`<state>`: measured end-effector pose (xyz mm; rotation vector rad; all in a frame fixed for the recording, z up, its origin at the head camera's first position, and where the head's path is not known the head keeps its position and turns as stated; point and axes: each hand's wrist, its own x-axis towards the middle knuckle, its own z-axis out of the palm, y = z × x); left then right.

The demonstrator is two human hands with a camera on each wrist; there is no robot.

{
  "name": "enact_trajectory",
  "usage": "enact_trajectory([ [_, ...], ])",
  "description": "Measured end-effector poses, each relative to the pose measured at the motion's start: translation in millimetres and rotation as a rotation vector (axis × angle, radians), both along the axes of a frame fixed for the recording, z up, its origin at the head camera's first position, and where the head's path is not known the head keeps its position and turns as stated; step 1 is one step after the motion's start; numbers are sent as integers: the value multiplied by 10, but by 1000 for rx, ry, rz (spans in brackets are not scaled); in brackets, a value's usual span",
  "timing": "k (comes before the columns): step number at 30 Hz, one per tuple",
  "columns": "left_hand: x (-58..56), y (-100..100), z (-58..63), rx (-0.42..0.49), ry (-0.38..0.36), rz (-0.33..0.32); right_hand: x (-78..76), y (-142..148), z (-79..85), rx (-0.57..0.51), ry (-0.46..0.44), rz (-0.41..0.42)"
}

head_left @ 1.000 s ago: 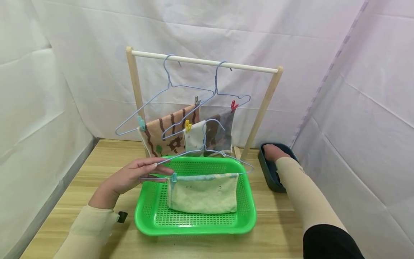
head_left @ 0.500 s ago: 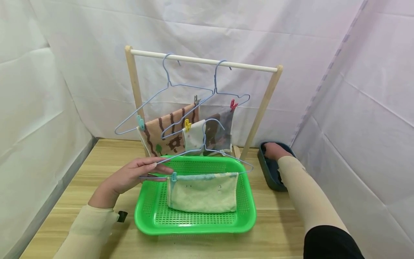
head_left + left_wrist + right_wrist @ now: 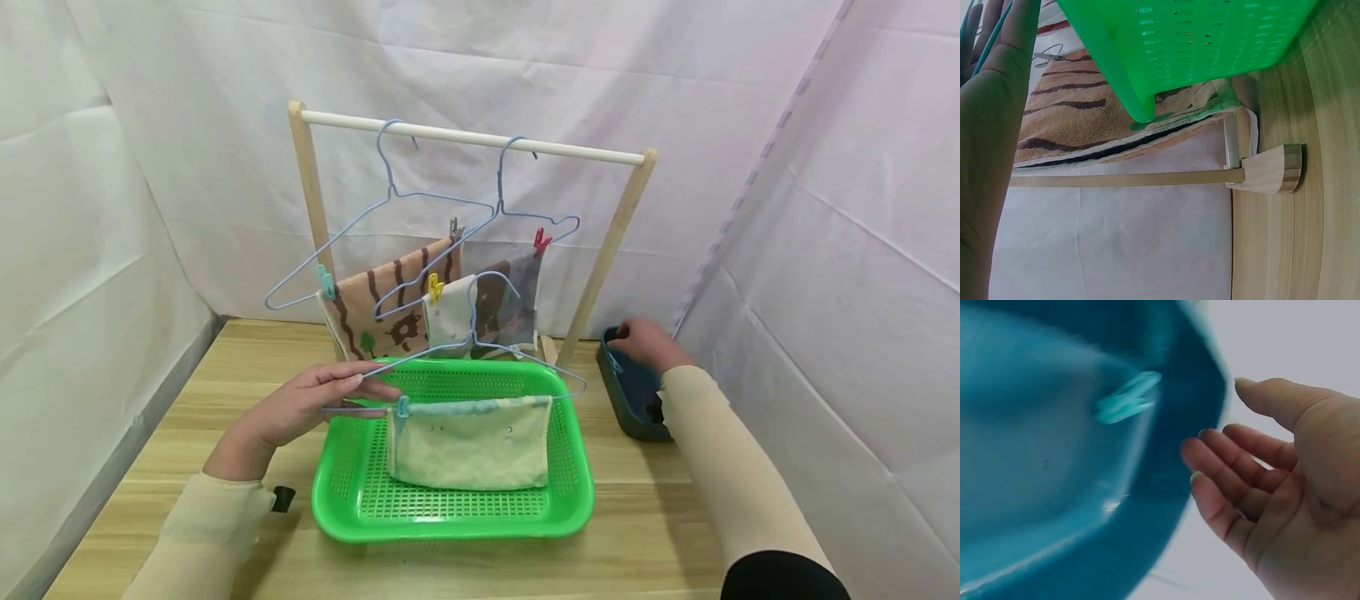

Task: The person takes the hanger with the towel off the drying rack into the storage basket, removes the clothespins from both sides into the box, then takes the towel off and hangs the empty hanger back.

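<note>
My left hand (image 3: 300,407) holds the left end of a blue wire hanger (image 3: 420,355), thumb and fingers at its wires. A pale yellow-green towel (image 3: 472,450) is folded over the hanger's lower wire above the green basket (image 3: 453,532). One light-blue clothespin (image 3: 402,407) grips the towel's left top corner. At the right, my right hand (image 3: 647,343) is over the far end of a dark blue tray (image 3: 636,385). In the right wrist view its fingers are loosely bent with nothing between them, beside a teal clothespin (image 3: 1127,400) lying inside the tray.
Behind the basket stands a wooden rack with a white bar (image 3: 465,137). Two hangers hang from it, carrying a brown-striped towel (image 3: 390,287) and a grey-and-white towel (image 3: 517,292) held by clothespins. White cloth walls (image 3: 825,333) enclose the table (image 3: 180,417).
My right hand has lifted from down inside the tray toward its far rim, uncovering more of the tray's interior. The left hand and its hanger have stayed in place.
</note>
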<state>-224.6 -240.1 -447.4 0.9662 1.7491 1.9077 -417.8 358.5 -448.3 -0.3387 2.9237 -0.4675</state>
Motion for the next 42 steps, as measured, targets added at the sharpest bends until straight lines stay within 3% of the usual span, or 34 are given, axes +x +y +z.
enact_trajectory([
  [7, -6, 1, 26, 4, 11, -7, 281, -194, 366, -99, 93, -49],
  [12, -14, 9, 13, 10, 12, -3, 683, -395, 722, -181, 169, -89],
  [15, -14, 16, 10, 17, 17, -3, 958, -573, 939, -211, 266, -75],
  [17, -10, 19, 13, 20, 17, -2, 1150, -732, 1035, -236, 388, -25],
  [20, -3, 22, 21, 19, 11, -1, 1454, -996, 1099, -268, 606, 128],
  [23, -4, 26, 31, 15, 17, 8, 1752, -1304, 1082, -294, 700, 302],
  [27, -8, 31, 49, 20, 30, 17, 1991, -1752, 972, -308, 568, 503],
  [31, 3, 40, 79, 15, 21, 24, 2028, -2144, 800, -265, 437, 632],
  [37, 11, 56, 111, 10, 39, 37, 1998, -2575, 604, -230, 328, 689],
  [42, 2, 78, 122, 19, 69, 36, 1976, -2791, 507, -257, 343, 680],
])
